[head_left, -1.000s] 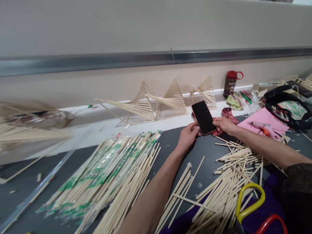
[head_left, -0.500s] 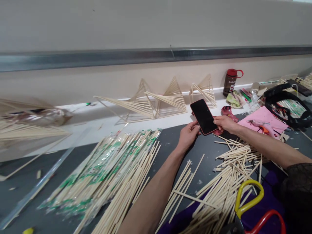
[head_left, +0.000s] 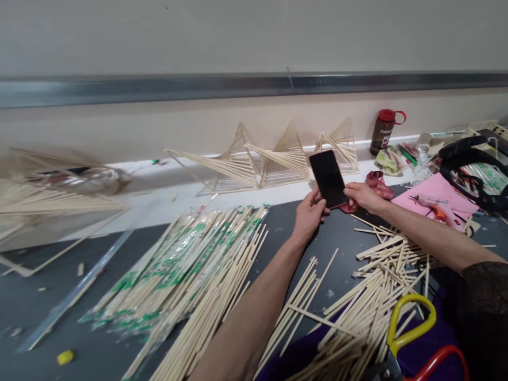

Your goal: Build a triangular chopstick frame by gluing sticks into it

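A smartphone point(head_left: 327, 179) with a dark screen and a reddish edge is tilted up above the dark tabletop. At its lower left corner, my left hand point(head_left: 308, 216) grips it between thumb and fingers. My right hand point(head_left: 362, 197) pinches the lower right edge. Behind the phone stand twisted frames of thin wooden sticks point(head_left: 278, 161) against the wall. A maroon strap point(head_left: 378, 184) lies just beyond my right hand. Loose wooden sticks point(head_left: 381, 280) are heaped below my right forearm.
Plastic-wrapped sticks point(head_left: 186, 259) lie left of my left forearm, near a clear ruler point(head_left: 79, 291). Scissors with yellow and red handles point(head_left: 413, 323) are at the lower right. A red-lidded bottle point(head_left: 384, 132), pink paper point(head_left: 452, 193), a glue gun point(head_left: 438, 209) and a black bag point(head_left: 456, 156) fill the right.
The phone has been raised slightly and turned more upright, with both hands still on it. The whole view has shifted a little, so most things appear farther right.
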A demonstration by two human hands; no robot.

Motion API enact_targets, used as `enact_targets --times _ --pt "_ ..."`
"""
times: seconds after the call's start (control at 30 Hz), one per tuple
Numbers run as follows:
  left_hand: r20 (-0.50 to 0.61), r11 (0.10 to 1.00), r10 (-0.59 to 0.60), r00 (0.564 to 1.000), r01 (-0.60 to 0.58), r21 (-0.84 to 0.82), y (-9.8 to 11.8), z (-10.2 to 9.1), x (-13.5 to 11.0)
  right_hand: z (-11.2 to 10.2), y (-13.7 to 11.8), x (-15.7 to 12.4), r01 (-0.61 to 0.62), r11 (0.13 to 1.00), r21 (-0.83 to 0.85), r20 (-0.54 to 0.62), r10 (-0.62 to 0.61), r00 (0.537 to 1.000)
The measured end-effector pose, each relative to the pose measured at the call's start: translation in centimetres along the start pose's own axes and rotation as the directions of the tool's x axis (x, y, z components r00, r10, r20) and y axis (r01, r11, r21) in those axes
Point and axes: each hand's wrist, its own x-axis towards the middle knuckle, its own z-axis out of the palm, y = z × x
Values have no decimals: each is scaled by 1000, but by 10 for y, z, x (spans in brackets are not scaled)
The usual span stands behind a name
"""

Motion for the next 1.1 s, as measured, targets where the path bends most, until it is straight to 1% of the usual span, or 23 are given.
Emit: enact_targets --times 0.13,0.3,0.47,0.7,0.8,0.9,1.0,1.1 --pt "-89 999 40 995 -41 -1 2 -6 5 14 -8 12 31 999 -19 0 -31 1000" --pt "-146 999 40 988 -42 -9 7 -20 17 33 -15 35 54 997 -57 -15 -55 998" --pt "-146 1000 26 989 -27 -9 8 -30 25 45 -15 50 52 995 -83 -51 -57 997" --pt "-136 1000 19 990 -21 -17 10 -30 26 45 -13 56 46 992 -116 -82 -55 995" --pt "-152 999 21 988 -25 -23 11 -29 26 46 -15 52 48 993 -109 -74 -57 996" --pt "-187 999 17 982 -22 -26 11 -32 24 47 -19 38 54 995 -85 -38 -57 998" --pt "-201 1000 6 979 -11 -20 11 -34 16 44 -21 11 41 997 -62 17 -40 999" --pt "-156 1000 -5 988 6 2 13 -32 4 33 -17 -20 -14 999 -39 66 16 998"
